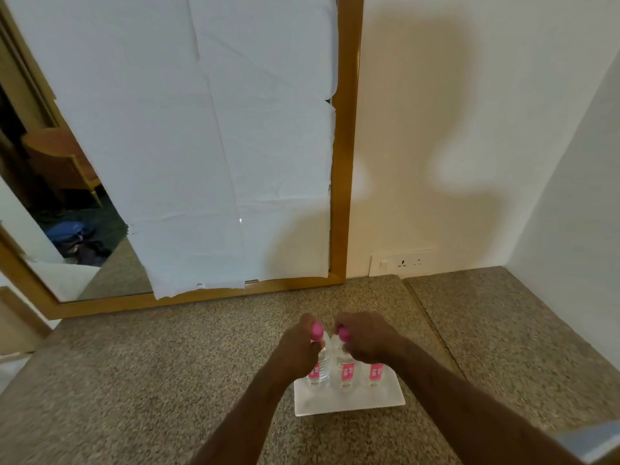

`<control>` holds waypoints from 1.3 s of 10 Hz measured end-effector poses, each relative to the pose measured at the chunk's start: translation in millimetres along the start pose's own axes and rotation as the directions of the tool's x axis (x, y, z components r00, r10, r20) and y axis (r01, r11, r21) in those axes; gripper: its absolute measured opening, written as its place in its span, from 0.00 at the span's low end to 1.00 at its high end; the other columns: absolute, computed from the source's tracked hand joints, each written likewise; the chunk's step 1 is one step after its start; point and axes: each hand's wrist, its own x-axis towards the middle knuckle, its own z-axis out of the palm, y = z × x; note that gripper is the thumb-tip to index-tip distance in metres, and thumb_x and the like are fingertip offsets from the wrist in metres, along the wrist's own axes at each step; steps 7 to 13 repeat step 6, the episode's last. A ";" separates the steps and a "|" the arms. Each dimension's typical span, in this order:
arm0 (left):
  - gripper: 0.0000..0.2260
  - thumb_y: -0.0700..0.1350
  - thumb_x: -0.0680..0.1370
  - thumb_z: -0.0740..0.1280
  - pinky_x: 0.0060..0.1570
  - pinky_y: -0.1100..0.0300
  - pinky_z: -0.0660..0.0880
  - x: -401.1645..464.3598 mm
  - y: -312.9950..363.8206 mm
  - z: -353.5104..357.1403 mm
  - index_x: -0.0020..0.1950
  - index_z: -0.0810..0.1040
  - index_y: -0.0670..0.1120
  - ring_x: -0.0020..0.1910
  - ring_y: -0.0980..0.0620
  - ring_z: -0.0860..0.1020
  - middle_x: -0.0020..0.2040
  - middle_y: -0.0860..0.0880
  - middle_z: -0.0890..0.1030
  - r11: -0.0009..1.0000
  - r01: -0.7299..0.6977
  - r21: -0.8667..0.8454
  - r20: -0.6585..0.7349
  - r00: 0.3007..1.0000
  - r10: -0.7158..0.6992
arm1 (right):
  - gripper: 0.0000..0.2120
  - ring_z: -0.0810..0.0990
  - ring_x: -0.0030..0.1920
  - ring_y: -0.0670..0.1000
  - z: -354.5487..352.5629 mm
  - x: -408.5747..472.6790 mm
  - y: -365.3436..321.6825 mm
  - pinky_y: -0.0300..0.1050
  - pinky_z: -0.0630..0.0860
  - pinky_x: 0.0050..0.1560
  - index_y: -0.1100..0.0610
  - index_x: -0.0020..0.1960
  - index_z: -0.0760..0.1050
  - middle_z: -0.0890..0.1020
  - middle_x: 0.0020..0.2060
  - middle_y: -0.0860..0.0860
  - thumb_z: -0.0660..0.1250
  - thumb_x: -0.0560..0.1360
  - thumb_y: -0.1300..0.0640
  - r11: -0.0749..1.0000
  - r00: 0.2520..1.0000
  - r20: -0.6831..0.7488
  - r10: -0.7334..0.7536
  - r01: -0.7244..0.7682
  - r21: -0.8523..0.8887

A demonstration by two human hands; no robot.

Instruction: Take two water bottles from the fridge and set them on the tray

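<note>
A white rectangular tray (352, 402) lies on the speckled stone counter. Three clear water bottles with pink labels stand upright on it in a row. My left hand (297, 347) grips the neck of the left bottle (318, 372), its pink cap showing above my fingers. My right hand (364, 337) is closed around the top of the middle bottle (345, 370), pink cap partly visible. The third bottle (375, 374) stands at the right, its upper part hidden behind my right wrist. The fridge is not in view.
A gold-framed mirror (342, 196), mostly covered with white paper, leans on the wall behind the counter. A wall socket plate (402, 262) sits low on the wall at right. A white side wall bounds the counter (167, 364) on the right.
</note>
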 end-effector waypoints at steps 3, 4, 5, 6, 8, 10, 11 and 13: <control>0.10 0.41 0.77 0.66 0.35 0.65 0.71 0.4 9.3 -4.8 0.54 0.67 0.50 0.40 0.58 0.75 0.46 0.51 0.77 1.000 -0.016 0.017 0.046 0.999 0.015 | 0.14 0.74 0.46 0.48 -3.5 5.3 -0.5 0.50 0.71 0.54 0.50 0.54 0.72 0.76 0.44 0.47 0.69 0.71 0.61 0.998 0.999 0.034 0.038 -0.040 0.047; 0.10 0.41 0.76 0.67 0.41 0.61 0.74 -0.7 9.8 -7.6 0.56 0.69 0.48 0.43 0.53 0.76 0.49 0.48 0.79 0.999 -0.008 0.032 0.062 0.998 0.006 | 0.14 0.74 0.45 0.49 -3.0 5.7 0.2 0.48 0.71 0.51 0.51 0.54 0.72 0.76 0.44 0.47 0.69 0.70 0.61 0.998 0.998 0.045 0.042 -0.044 0.040; 0.16 0.41 0.74 0.70 0.46 0.58 0.76 -0.5 17.3 -15.9 0.61 0.71 0.48 0.48 0.51 0.77 0.56 0.45 0.80 0.998 0.010 0.062 0.088 0.996 -0.015 | 0.14 0.76 0.46 0.49 -3.9 5.3 2.8 0.47 0.76 0.49 0.51 0.53 0.72 0.77 0.47 0.49 0.70 0.70 0.60 0.996 0.995 0.086 0.051 -0.057 0.062; 0.23 0.42 0.73 0.72 0.45 0.61 0.73 -0.2 22.8 -19.8 0.65 0.70 0.47 0.51 0.51 0.76 0.60 0.44 0.79 0.996 0.045 0.081 0.105 0.993 -0.053 | 0.15 0.76 0.47 0.49 -4.9 5.7 4.3 0.45 0.76 0.48 0.52 0.54 0.72 0.78 0.49 0.50 0.72 0.70 0.57 0.996 0.994 0.106 0.039 -0.047 0.070; 0.23 0.42 0.73 0.72 0.45 0.61 0.73 -0.2 22.8 -19.8 0.65 0.70 0.47 0.51 0.51 0.76 0.60 0.44 0.79 0.996 0.045 0.081 0.105 0.993 -0.053 | 0.15 0.76 0.47 0.49 -4.9 5.7 4.3 0.45 0.76 0.48 0.52 0.54 0.72 0.78 0.49 0.50 0.72 0.70 0.57 0.996 0.994 0.106 0.039 -0.047 0.070; 0.23 0.42 0.73 0.72 0.45 0.61 0.73 -0.2 22.8 -19.8 0.65 0.70 0.47 0.51 0.51 0.76 0.60 0.44 0.79 0.996 0.045 0.081 0.105 0.993 -0.053 | 0.15 0.76 0.47 0.49 -4.9 5.7 4.3 0.45 0.76 0.48 0.52 0.54 0.72 0.78 0.49 0.50 0.72 0.70 0.57 0.996 0.994 0.106 0.039 -0.047 0.070; 0.23 0.42 0.73 0.72 0.45 0.61 0.73 -0.2 22.8 -19.8 0.65 0.70 0.47 0.51 0.51 0.76 0.60 0.44 0.79 0.996 0.045 0.081 0.105 0.993 -0.053 | 0.15 0.76 0.47 0.49 -4.9 5.7 4.3 0.45 0.76 0.48 0.52 0.54 0.72 0.78 0.49 0.50 0.72 0.70 0.57 0.996 0.994 0.106 0.039 -0.047 0.070; 0.23 0.42 0.73 0.72 0.45 0.61 0.73 -0.2 22.8 -19.8 0.65 0.70 0.47 0.51 0.51 0.76 0.60 0.44 0.79 0.996 0.045 0.081 0.105 0.993 -0.053 | 0.15 0.76 0.47 0.49 -4.9 5.7 4.3 0.45 0.76 0.48 0.52 0.54 0.72 0.78 0.49 0.50 0.72 0.70 0.57 0.996 0.994 0.106 0.039 -0.047 0.070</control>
